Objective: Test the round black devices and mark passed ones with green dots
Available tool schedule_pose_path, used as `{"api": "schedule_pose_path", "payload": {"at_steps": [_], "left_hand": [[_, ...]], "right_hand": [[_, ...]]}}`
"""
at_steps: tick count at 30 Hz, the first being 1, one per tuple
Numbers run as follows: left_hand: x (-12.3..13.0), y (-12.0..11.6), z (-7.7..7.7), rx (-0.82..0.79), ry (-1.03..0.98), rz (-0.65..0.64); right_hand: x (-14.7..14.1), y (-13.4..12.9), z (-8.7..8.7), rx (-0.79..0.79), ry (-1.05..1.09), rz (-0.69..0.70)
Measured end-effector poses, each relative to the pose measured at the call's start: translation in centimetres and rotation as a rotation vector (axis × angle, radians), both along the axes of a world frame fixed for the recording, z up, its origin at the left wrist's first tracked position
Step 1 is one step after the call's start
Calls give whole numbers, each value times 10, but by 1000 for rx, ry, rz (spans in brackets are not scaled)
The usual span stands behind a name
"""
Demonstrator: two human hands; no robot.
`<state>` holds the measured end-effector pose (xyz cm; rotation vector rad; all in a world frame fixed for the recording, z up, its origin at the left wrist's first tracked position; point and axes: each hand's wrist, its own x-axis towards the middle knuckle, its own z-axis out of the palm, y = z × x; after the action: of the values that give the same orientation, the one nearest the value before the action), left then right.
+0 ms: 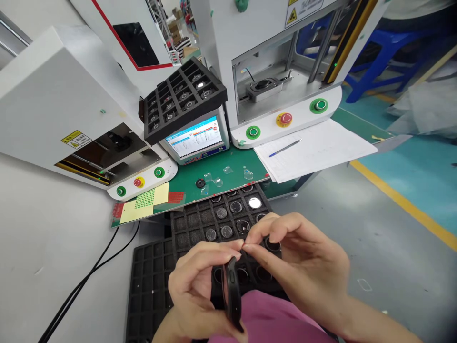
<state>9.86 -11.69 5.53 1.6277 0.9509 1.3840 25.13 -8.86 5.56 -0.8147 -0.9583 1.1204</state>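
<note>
My left hand (pixel 200 286) holds a dark round-edged device (pixel 233 295) on its side, thumb at the lower end and fingers near the upper end. My right hand (pixel 303 262) is pinched, its thumb and index fingertips meeting my left fingertips just above the device. Whatever lies between those fingertips is too small to make out. Beneath both hands is a black foam tray (pixel 189 219) with round parts in several compartments.
A green bench (pixel 232 157) holds clear film pieces, a small black round part (pixel 200 183), sticker sheets (pixel 144 200) and papers with a pen (pixel 314 147). Behind stand two white machines, a screen (pixel 196 138) and a raised foam tray (pixel 185 95). Another foam tray (pixel 148 281) lies lower left.
</note>
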Motion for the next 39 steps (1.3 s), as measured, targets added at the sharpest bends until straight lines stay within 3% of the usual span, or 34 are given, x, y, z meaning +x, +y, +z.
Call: {"api": "schedule_pose_path", "payload": {"at_steps": [4, 9, 12, 19, 39], "left_hand": [[-3, 3, -4, 50, 36, 143], [-12, 10, -9, 72, 82, 111], [-14, 12, -10, 93, 106, 91], [-14, 15, -10, 109, 79, 26], [-20, 17, -8, 113, 133, -4]], "right_hand": [[1, -2, 1, -65, 69, 34], [-5, -1, -5, -361, 479, 566], [-10, 0, -8, -468, 636, 725], [-10, -1, -6, -501, 765, 775], [-14, -2, -5, -569, 750, 728]]}}
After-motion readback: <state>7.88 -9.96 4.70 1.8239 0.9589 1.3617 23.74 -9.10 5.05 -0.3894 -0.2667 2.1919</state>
